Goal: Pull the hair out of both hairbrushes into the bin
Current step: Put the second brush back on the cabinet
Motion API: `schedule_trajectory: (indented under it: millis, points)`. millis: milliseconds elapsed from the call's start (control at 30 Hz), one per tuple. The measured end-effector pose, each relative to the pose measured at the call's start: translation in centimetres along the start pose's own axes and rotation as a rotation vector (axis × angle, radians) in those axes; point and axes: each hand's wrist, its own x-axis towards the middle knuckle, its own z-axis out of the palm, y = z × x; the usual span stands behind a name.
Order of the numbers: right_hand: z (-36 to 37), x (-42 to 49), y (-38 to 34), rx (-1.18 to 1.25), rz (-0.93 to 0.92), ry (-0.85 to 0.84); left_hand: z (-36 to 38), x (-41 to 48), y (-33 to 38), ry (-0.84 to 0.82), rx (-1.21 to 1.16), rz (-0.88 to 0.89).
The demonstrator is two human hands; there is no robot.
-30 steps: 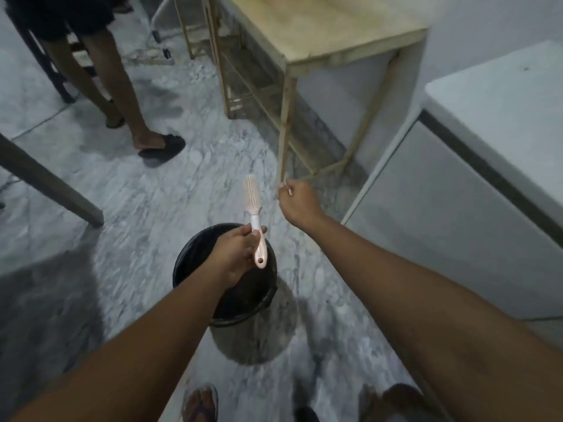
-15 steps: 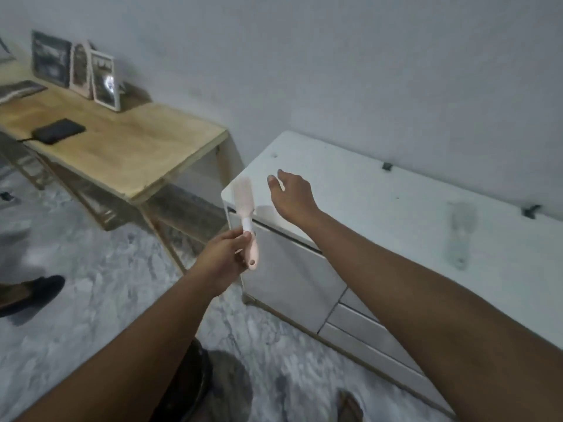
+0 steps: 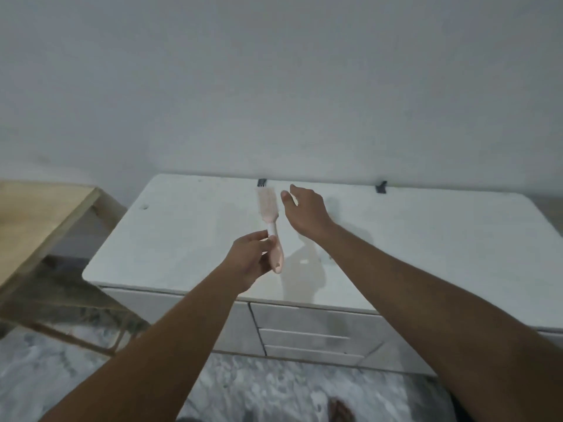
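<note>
the left hand (image 3: 253, 258) grips the handle of the pale pink plastic hairbrush (image 3: 269, 208), held upright over the middle of the white cabinet top (image 3: 182, 239); just beyond, the right hand (image 3: 306, 213) hangs open and empty. the view has swung from the black bin (now out of sight) to here, so this brush seems finished, the second next.

Your brush (image 3: 272, 226) is pale pink, with a white band where handle meets head (the bristles blur to whitish pink). The cabinet (image 3: 182, 233) across mid frame is plain white. At left, the table (image 3: 33, 214) shows pale yellow wood grain. The floor (image 3: 274, 388) along the bottom is grey-and-white marbling. The wall (image 3: 274, 86) is flat pale grey. Two clips (image 3: 262, 182) at upper centre are black.
</note>
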Motion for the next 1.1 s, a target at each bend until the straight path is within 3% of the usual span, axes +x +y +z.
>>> schedule_trajectory:
  millis: [167,433,800,1100]
  points:
    - [-2.0,2.3,5.4,0.005,0.097,0.003,5.4,4.7,-0.8,0.014,0.076,-0.062]
    - [-1.3,4.0,8.1,0.081,0.193,-0.027,6.7,9.9,-1.0,0.065,0.274,-0.109]
    - [-0.1,6.5,10.1,0.063,0.175,0.083,8.4,13.6,-2.3,0.151,0.789,0.054]
    - [0.0,7.3,11.3,0.082,0.176,0.078,9.2,14.7,-2.6,0.092,1.155,0.174]
